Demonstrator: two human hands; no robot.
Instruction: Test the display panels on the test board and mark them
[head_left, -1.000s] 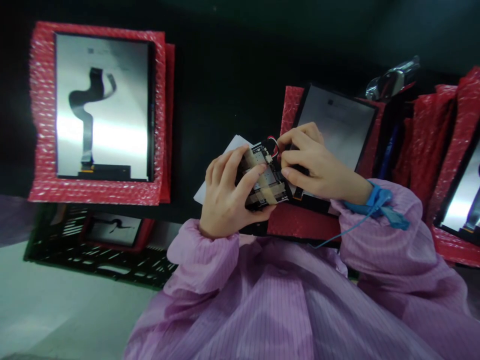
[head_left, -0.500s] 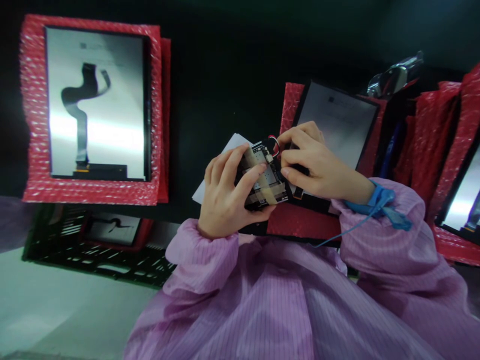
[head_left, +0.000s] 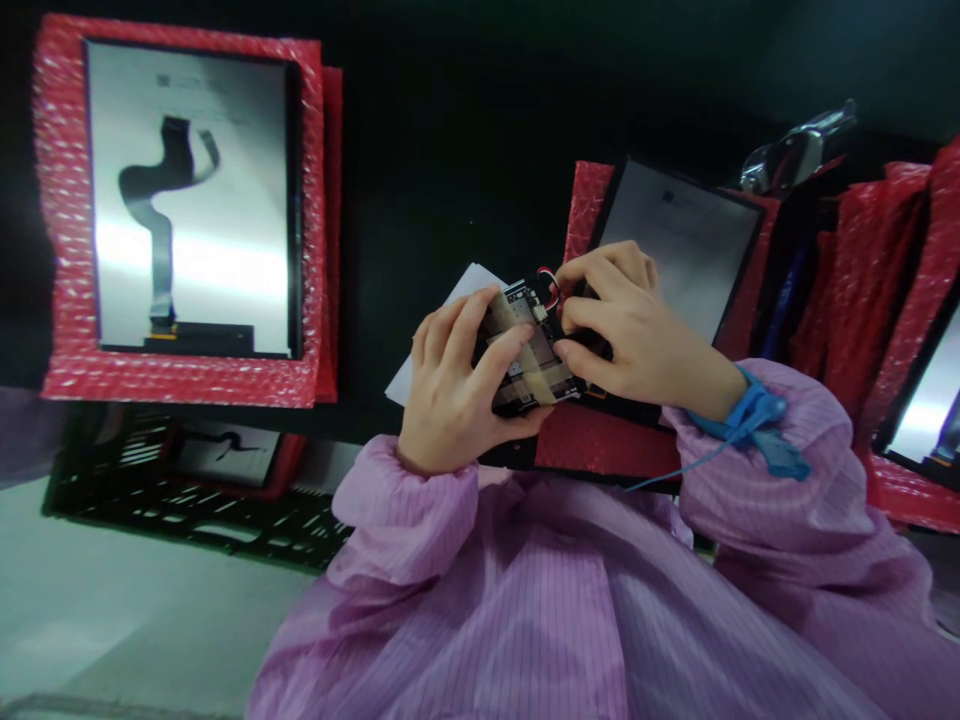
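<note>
My left hand (head_left: 456,390) is wrapped round a small circuit board (head_left: 534,352) with strips of tan tape on it, thumb pressed on its face. Red, white and black wires (head_left: 550,288) loop up from the board's upper right edge. Beside that edge is my right hand (head_left: 626,325), fingers curled and pinched; what they hold, if anything, is hidden. White paper (head_left: 402,383) shows from under the left hand. Behind the right hand lies a display panel (head_left: 675,230), grey back up, on red bubble wrap (head_left: 589,205).
At the left a display panel (head_left: 217,240) with a dark ribbon cable rests on red bubble wrap (head_left: 64,280). Below it stands a green crate (head_left: 97,490). More red bubble wrap (head_left: 855,270), a blue pen-like item (head_left: 787,290) and a clear plastic bag (head_left: 814,140) are at the right.
My right thumb has shifted slightly left, closer to the board's edge, and the wrist has turned a little. The left hand keeps its hold. The whole view has moved slightly.
</note>
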